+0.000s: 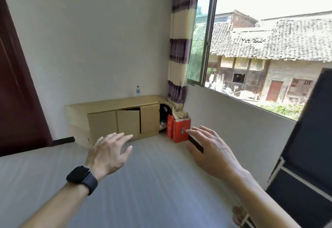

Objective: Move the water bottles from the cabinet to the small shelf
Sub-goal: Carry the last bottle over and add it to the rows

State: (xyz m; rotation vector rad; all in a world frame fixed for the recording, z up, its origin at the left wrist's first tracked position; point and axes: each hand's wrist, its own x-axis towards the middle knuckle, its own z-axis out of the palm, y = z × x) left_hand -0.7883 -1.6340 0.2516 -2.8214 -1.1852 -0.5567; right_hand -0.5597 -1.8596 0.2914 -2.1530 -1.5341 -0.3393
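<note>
Pale floor (152, 183), white wall (89, 39), window (269, 39) on the right. Low tan cabinet (107, 122) against the wall. Clear bottle (138, 90), blue cap, upright on the cabinet top. Left hand (109, 154) fingers spread wide; right hand (210, 152) fingers straight, loose.

The water bottle (138, 90) on the cabinet (115, 105) is too small for me to read its label. Behind the ajar middle door (128, 122) I see only darkness. A dark strip (196, 143) crosses my right hand (210, 148); I cannot tell what it is or whether I grip it. The dark shelf (305, 138) runs off the right edge. The floor (143, 183) is blurred.
</note>
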